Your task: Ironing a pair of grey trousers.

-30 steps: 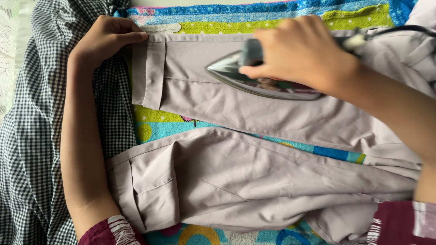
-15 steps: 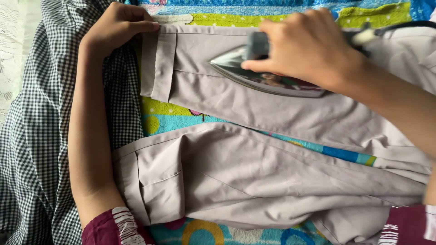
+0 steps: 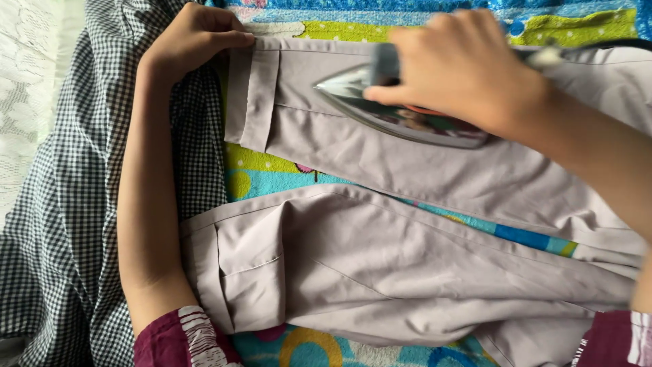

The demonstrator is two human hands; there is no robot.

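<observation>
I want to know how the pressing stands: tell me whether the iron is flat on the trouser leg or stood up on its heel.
Flat. The iron lies soleplate down on the grey trouser leg, with the right hand gripping its handle.

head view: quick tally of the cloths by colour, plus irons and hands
grey trousers: 1
black and white checked cloth: 1
bright patterned cloth: 1
white lace cloth: 1
iron: 1
hands: 2, left hand, right hand
total: 7
</observation>
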